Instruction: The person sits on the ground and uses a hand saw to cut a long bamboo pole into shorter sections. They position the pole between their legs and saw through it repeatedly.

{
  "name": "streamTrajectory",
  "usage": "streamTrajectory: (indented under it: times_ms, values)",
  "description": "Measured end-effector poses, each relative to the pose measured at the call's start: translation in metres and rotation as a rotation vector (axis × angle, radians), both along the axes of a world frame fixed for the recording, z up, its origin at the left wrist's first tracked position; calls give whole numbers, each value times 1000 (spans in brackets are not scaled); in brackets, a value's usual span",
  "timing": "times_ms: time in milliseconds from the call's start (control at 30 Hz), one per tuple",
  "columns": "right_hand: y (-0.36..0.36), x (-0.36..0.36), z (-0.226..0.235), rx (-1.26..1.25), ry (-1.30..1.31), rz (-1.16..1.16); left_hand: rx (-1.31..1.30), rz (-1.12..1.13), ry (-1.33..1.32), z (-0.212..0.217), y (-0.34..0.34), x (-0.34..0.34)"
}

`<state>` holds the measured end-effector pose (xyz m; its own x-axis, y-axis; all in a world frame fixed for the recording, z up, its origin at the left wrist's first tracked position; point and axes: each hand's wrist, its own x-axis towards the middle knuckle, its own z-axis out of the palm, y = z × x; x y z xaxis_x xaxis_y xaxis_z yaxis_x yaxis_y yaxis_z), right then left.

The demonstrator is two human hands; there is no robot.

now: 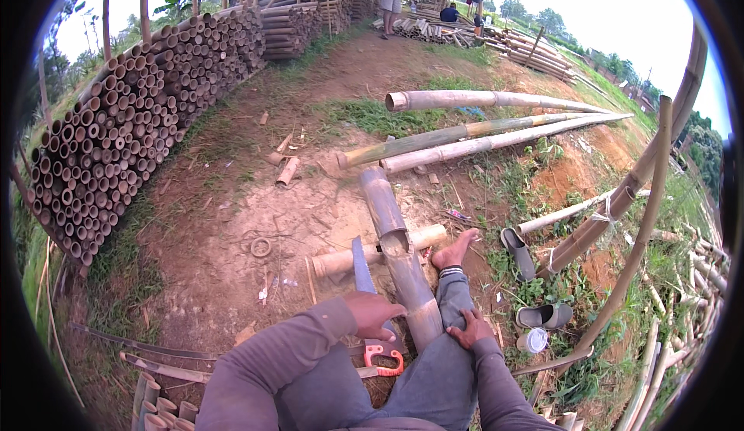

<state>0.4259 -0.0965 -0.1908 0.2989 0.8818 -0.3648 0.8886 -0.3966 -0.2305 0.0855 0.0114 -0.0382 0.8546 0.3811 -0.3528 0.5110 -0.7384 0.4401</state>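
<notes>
A thick bamboo pole (415, 291) lies lengthwise in front of me between my legs, with a notch cut into its upper side. It rests across a shorter pale bamboo piece (337, 263). Just left of the pole is a hand saw (362, 264), its orange handle (385, 360) near my thighs. My left hand (368, 315) is over the saw's blade, fingers apart and reaching toward the pole; it is off the handle. On my right lower leg, near the knee, lies my right hand (471, 329), fingers spread and holding nothing. My bare right foot (456, 249) is beside the pole.
Long bamboo poles (480, 148) lie ahead. A big stack of bamboo (132, 129) stands at left. Grey clogs (518, 254) and a white-lidded cup (532, 341) are at right, near a leaning bamboo post (612, 202). A long blade (139, 343) lies at lower left. People are far ahead.
</notes>
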Motion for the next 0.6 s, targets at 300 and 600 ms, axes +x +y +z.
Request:
streamTrajectory:
  times_ms: [300,600]
  values:
    - [-2,-4,3,12,-1,-8,0,4,-31,-3,0,0]
    - [-5,-7,14,-14,31,-56,-9,0,-42,2,0,0]
